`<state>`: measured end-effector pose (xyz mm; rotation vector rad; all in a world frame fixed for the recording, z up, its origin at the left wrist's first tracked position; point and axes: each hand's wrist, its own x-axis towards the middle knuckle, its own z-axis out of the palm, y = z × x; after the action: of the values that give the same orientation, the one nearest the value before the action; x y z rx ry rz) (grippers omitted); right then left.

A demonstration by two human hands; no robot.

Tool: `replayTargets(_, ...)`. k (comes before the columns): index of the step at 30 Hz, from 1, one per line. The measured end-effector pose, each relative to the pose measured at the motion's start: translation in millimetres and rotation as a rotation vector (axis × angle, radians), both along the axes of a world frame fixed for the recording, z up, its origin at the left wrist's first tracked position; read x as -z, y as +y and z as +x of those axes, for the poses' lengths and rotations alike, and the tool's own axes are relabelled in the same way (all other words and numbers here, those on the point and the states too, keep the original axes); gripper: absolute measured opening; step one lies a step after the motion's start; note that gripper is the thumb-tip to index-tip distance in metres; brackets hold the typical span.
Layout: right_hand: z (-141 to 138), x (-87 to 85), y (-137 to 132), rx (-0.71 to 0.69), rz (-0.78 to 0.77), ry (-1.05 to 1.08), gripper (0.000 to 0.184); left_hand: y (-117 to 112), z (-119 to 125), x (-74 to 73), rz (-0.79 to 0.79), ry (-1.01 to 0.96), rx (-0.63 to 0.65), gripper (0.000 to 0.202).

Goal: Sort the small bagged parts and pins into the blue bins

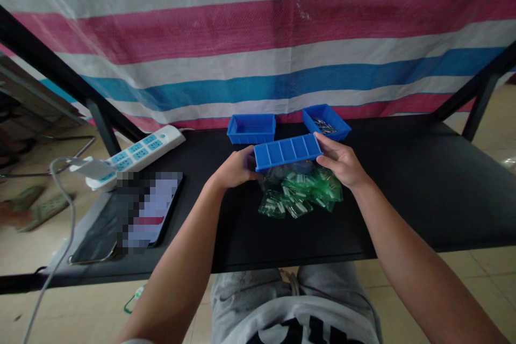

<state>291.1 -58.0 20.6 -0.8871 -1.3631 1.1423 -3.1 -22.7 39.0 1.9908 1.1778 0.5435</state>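
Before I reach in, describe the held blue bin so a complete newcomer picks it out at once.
Find the black table. Near its middle, by the green bags, the left hand and right hand grip the blue bin by its ends. Unlike the two bins behind it, it is in hand, a row of ribs facing the camera.

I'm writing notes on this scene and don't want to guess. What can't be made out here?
In the head view:
Held blue bin: its inside, hidden by its own ribbed face.
Left grip: fingertips, partly hidden by that bin.
White pieces in the green bags: too small to identify through the film.
Metal pieces in the back right bin: too small.
Phone screen: pixelated.
Shirt print: cut off by the bottom edge.
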Motion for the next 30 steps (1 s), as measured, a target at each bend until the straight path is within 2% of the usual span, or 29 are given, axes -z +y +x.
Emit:
replayTargets(4, -2, -4.1, -3, -0.075, 0.005, 0.013, 0.064, -3, -4, -7.8, 0.160, 0.135, -0.011, 0.051)
replayTargets(8, -3, -9.2, -7, -0.090, 0.008, -0.002, 0.067, -1, -6, -2.2, 0.253, 0.056, -0.038, 0.050)
replayTargets(11, -3, -13.8, -12, -0.086, 0.028, 0.011, 0.068, 0, -7, 4.4, 0.319, -0.080, -0.089, 0.055)
replayTargets(15, -5, -16.4, -16, -0.060, 0.041, 0.040, 0.067, 0, -9, 5.6, 0.266, -0.309, -0.114, 0.058)
replayTargets(21, -6, -12.1, -16, 0.004, 0.010, 0.070, 0.066, 1, -15, 0.5, -0.005, -0.489, -0.018, 0.056)
replayTargets(30, -7, -17.5, -20, -0.033, 0.047, 0.076, 0.064, 0, 0, 12.3, 0.146, -0.597, -0.175, 0.067)
